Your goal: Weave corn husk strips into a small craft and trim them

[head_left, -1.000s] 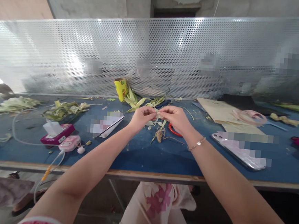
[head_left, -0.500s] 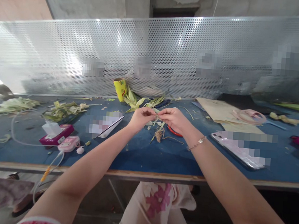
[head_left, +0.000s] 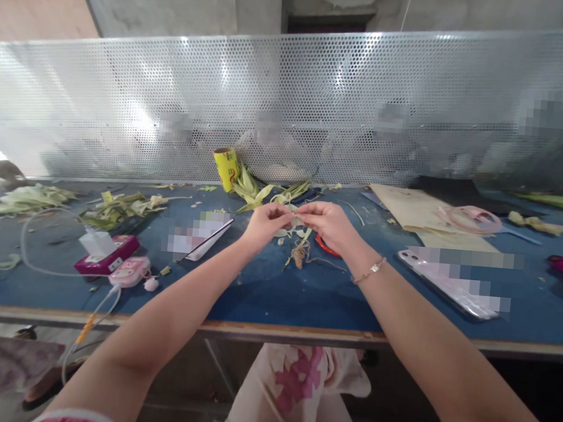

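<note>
My left hand (head_left: 267,223) and my right hand (head_left: 330,224) meet above the middle of the blue table, fingertips nearly touching. Both are closed in a pinch on a small pale piece (head_left: 295,220) that looks like a strip of corn husk; the fingers cover most of it. Just below them lie husk scraps (head_left: 304,234) and a small tangle of brown twine (head_left: 299,256). Partly behind my right hand shows a red curved handle or ring (head_left: 326,246). Beyond the hands, green corn husks (head_left: 250,192) lean by a yellow tube (head_left: 225,169).
Left are husk piles (head_left: 120,209), a phone-like slab (head_left: 206,241), a purple power strip (head_left: 121,250) with a white cable, and a pink case (head_left: 130,270). Right are a phone (head_left: 444,282), brown paper (head_left: 403,207) and a pink ring-shaped roll (head_left: 470,219). A perforated metal panel (head_left: 310,96) stands behind.
Both hands stay pinched together in almost the same place, with slight shifts of the fingers. The right wrist has turned a little. Objects on the table have not moved.
</note>
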`<state>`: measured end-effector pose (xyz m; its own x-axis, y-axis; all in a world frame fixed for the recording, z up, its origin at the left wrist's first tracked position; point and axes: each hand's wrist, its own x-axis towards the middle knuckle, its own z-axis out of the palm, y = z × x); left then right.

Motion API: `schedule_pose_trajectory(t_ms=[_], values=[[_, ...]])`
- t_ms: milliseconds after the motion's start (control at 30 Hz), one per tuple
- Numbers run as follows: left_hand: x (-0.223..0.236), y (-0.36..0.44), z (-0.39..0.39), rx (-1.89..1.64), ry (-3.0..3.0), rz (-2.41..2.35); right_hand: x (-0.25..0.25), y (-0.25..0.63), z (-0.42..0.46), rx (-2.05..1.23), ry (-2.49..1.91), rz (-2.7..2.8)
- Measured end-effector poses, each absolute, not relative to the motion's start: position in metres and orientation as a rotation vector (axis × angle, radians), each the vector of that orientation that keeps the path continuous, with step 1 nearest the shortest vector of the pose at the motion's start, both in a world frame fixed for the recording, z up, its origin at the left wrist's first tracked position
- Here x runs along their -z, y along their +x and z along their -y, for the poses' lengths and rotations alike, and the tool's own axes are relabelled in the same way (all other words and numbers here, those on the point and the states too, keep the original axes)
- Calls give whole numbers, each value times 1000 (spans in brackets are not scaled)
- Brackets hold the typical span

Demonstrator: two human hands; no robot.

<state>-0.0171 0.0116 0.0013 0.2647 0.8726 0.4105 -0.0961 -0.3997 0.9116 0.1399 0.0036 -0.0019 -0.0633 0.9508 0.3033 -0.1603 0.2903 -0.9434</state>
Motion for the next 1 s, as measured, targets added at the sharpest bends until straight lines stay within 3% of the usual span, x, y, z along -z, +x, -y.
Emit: schedule_pose_trajectory(t_ms=[1000], values=[[-3,-18,-10,-1202,1339,-655,1,138,0,-994,-802,1406]])
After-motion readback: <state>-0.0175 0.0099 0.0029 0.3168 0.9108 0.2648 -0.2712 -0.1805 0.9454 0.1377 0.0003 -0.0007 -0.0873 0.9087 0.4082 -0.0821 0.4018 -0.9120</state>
